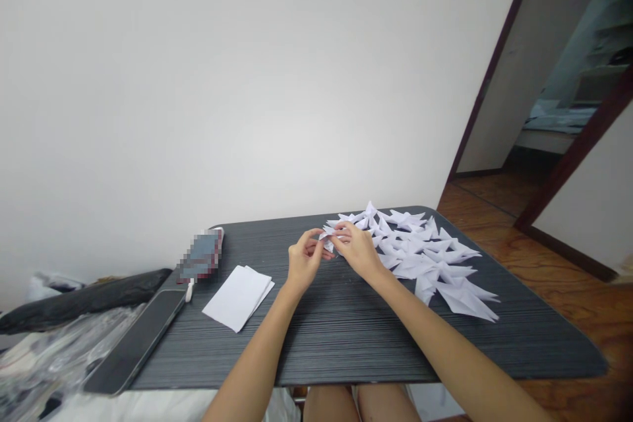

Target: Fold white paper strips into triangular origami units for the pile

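Between my two hands is a small folded piece of white paper (327, 235), raised a little over the dark table (346, 336). My left hand (306, 257) pinches it from the left with thumb and fingers. From the right, my right hand (355, 247) grips the same piece, its fingertips close to those of the left. The exact folds are partly hidden by my fingers. Just right of my hands lies a spread of folded white paper pieces (420, 257) with pointed ends. Left of my left hand rests a small stack of flat white paper sheets (237, 297).
A phone (136, 343) lies at the table's left edge, with a blurred-out packet (202, 256) behind it. Beyond the table's left side are a black roll (84, 300) and clear plastic wrapping (64, 349). A white wall (247, 79) stands behind; a doorway opens at right.
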The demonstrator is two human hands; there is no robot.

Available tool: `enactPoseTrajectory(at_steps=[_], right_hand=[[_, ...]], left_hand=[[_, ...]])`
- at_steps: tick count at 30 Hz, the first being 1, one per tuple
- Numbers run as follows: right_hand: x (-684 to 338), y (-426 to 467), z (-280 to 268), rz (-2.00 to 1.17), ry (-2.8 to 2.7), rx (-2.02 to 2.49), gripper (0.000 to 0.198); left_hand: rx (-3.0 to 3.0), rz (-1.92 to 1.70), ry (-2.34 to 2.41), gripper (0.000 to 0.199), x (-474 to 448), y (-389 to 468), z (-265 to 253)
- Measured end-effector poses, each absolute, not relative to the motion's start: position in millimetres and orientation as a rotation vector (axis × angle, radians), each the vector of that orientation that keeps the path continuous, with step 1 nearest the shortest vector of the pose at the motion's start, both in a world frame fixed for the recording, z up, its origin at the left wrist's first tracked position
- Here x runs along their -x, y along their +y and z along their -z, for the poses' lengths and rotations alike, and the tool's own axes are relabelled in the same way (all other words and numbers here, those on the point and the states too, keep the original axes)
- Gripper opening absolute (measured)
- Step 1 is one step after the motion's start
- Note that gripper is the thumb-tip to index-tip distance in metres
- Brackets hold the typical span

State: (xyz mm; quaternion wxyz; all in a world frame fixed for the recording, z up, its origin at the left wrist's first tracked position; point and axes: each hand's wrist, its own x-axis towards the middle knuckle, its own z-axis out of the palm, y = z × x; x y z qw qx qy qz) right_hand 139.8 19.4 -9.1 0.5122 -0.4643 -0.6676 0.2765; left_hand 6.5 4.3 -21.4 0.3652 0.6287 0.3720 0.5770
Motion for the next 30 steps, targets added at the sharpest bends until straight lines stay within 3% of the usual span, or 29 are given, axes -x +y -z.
enactPoseTrajectory(at_steps=[6, 12, 19, 25, 30], right_hand=[[-135.0, 19.5, 6.6, -0.914, -1.448, 0.858, 0.013], [-137.3, 19.9, 1.4, -1.065, -1.408, 0.686, 0.016], [-134.6, 16.6, 1.4, -1.124, -1.38, 0.683, 0.012], [-133.5, 25.6, 9.9, -1.22, -1.291, 0.754, 0.028], [-140.3, 28.0, 9.4, -1.169, -1.459, 0.864, 0.022]], left_hand=[[-1.569, -1.49, 0.894, 0.022, -7.8, 2.2, 15.0], [-1.403, -1.499, 0.776, 0.021, -5.4, 0.9, 7.0], [-1.435, -1.523, 0.862, 0.023, -4.7, 2.9, 7.8], [-1.682, -1.473, 1.056, 0.036, 0.1, 7.2, 13.0], [-1.876, -1.336, 1.191, 0.027, 4.1, 9.7, 18.5]])
